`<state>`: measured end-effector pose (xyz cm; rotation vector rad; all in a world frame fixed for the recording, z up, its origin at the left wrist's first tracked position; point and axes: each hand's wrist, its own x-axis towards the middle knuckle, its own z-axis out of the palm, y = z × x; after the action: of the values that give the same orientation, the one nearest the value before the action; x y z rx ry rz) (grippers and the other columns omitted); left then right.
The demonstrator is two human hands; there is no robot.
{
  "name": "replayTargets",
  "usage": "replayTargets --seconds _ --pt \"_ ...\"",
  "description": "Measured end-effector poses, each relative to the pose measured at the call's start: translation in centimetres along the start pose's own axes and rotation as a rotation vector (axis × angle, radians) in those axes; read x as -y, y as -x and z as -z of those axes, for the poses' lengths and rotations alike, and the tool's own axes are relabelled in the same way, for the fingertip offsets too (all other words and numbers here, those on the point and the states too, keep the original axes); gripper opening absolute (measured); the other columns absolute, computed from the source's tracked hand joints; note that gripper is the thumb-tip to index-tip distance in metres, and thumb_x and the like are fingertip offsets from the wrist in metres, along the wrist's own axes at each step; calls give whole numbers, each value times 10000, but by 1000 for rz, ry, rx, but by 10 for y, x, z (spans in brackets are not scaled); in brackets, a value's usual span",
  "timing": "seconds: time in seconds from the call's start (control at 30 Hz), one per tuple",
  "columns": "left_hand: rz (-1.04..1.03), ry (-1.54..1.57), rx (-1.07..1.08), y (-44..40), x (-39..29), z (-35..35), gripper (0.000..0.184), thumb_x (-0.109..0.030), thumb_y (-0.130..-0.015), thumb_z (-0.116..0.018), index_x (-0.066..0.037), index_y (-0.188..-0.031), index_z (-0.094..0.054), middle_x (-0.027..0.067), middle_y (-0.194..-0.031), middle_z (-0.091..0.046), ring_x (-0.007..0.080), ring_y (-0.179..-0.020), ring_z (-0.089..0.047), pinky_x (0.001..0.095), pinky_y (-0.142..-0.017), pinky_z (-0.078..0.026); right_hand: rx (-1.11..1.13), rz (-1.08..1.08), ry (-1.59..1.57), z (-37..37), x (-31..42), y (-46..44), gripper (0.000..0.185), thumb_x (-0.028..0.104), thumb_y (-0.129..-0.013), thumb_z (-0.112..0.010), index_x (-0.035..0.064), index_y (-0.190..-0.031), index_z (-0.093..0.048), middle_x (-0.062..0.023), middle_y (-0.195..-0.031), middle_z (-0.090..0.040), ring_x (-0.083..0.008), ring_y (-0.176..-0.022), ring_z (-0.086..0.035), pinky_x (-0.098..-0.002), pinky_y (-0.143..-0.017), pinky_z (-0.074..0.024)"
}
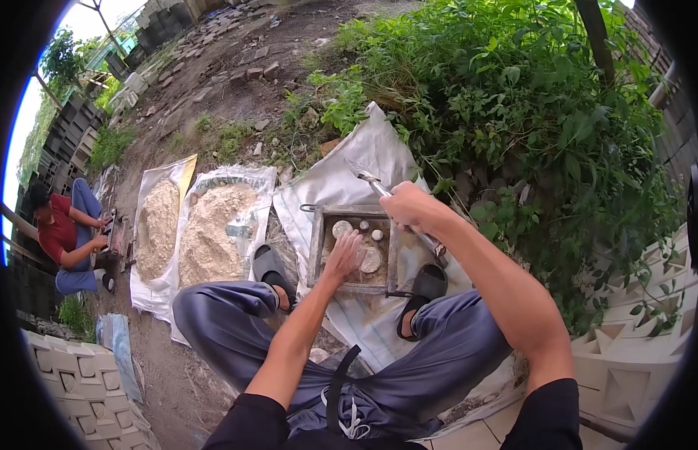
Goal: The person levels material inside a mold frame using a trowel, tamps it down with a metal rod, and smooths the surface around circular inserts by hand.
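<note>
A wooden box frame (316,247) lies between my feet, with brown sand-like material and several pale round pieces inside. My left hand (344,259) rests over the frame, fingers stretched out, close to a flat round disc (370,260) and just below another disc (342,229). Whether the fingertips press on either one I cannot tell. Two small pale knobs, one being the round knob (376,235), sit nearer the right side. Above the frame's upper right corner, my right hand (410,206) is closed around a long metal tool (373,182) with a narrow pointed end.
Under the frame is a white woven sack (300,196). Two sacks heaped with pale powder, a nearer pile (214,232) and a farther pile (157,225), lie to the left. A co-worker (60,232) crouches at far left. Green plants (514,127) grow at right beside patterned blocks (626,375).
</note>
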<state>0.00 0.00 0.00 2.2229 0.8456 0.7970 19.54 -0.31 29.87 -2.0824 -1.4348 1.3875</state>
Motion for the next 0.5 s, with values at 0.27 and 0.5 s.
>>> replayTargets --seconds 0.27,0.5 --pt "-310 -836 276 -27 -6 31 284 -311 -903 -449 -87 -932 -620 85 -991 -593 304 -1307 -347 570 -1110 -128 4 -95 -52 5 8 0 279 239 -899 -509 -7 -774 -551 -67 -600 -511 -128 -438 -463 -286 -335 -264" --pt "-414 -705 386 5 28 60 267 -310 -886 -451 -106 -773 -582 44 -897 -604 227 -1298 -368 476 -1141 -129 -95 52 39 0 7 -18 248 94 -774 -492 -99 -670 -608 -190 -593 -600 -280 -486 -589 -377 -443 -453"
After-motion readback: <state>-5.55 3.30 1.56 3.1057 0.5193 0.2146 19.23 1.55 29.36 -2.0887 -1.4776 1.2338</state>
